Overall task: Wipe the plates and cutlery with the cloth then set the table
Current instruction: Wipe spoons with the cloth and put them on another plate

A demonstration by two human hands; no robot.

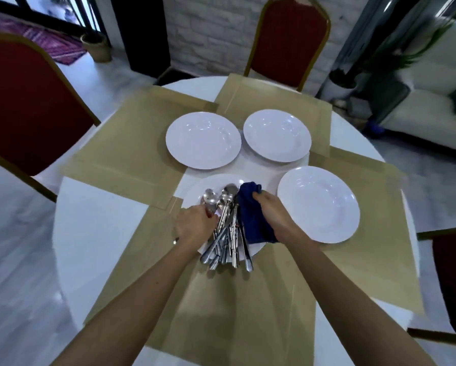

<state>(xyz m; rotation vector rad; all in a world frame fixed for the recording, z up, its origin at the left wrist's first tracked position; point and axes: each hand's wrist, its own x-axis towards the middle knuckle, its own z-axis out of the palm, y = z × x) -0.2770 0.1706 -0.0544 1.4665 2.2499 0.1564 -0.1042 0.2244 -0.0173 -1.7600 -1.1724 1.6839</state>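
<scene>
Three bare white plates lie on tan placemats: one at the back left (203, 140), one at the back middle (277, 135), one at the right (318, 204). A fourth white plate (195, 191) in front of me holds a pile of cutlery (228, 233), spoons pointing away, handles sticking over its near rim. My left hand (195, 225) rests on the pile's left side, fingers closed around a spoon. My right hand (271, 211) grips a dark blue cloth (252, 217) that drapes over the right side of that plate.
The round white table (89, 233) carries several tan placemats (131, 143). Red chairs with gold frames stand at the left (23, 101), the back (291, 38) and the right (451, 283). A white sofa (432, 120) and potted plant (345, 83) are at the far right.
</scene>
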